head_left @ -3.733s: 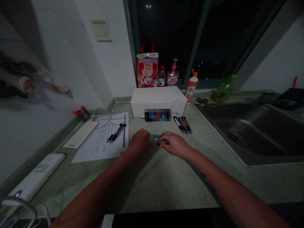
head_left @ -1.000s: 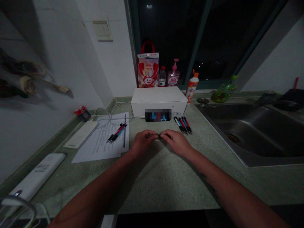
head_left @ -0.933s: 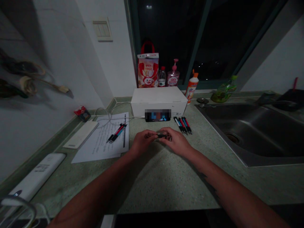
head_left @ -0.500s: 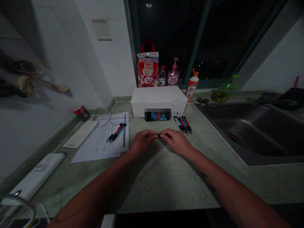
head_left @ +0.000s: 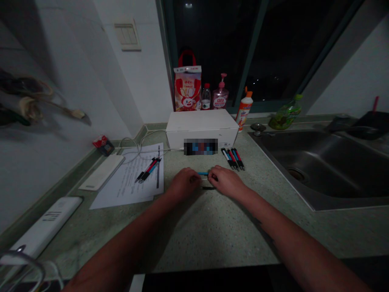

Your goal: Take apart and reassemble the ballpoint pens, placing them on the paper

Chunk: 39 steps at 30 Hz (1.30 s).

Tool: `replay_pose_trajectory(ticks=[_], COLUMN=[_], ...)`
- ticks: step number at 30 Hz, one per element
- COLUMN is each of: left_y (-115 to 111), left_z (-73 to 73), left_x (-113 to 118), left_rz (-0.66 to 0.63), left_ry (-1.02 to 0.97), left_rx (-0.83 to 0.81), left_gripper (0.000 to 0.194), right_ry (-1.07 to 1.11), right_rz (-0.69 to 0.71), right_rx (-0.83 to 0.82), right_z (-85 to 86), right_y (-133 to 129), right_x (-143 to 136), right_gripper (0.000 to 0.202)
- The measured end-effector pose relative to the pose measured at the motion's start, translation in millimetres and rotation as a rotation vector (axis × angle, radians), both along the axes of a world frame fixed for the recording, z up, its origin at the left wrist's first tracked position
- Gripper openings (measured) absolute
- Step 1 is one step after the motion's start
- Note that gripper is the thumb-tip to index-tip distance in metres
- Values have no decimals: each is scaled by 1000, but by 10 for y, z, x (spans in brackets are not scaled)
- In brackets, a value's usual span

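Both hands, left hand (head_left: 182, 187) and right hand (head_left: 227, 183), pinch a blue pen (head_left: 203, 173) between fingertips, just before the white box (head_left: 202, 127), seemingly for assembly.

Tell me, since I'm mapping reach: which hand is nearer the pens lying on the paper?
Left. The left hand sits just right of the pens on the paper; the right hand is farther right.
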<state>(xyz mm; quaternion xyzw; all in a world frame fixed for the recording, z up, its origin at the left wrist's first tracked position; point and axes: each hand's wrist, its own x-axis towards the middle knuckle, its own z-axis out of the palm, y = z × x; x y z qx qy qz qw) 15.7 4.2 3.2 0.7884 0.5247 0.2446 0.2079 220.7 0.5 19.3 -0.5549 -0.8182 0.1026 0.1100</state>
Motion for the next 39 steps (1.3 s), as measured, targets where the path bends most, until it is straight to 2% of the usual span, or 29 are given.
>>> replay_pose_trajectory(ticks=[3, 12, 25, 32, 39], left_y=[52, 107, 89, 87, 101], left_z=[-4, 48, 32, 50, 61], left_x=[-22, -86, -48, -46, -54], left_rz=[66, 38, 51, 7, 32], left_ry=[54, 223, 191, 242, 180], left_rx=[58, 35, 50, 53, 20], left_gripper=[13, 17, 19, 19, 17], right_ry=[-44, -86, -95, -104, -117], right_rz=[-3, -17, -31, -39, -46], right_rx=[20, 20, 38, 45, 56], right_z=[-3, 5, -25, -42, -68], right_y=[0, 15, 18, 27, 34], right_x=[-10, 7, 0, -10, 0], right_gripper=[21, 22, 21, 21, 20])
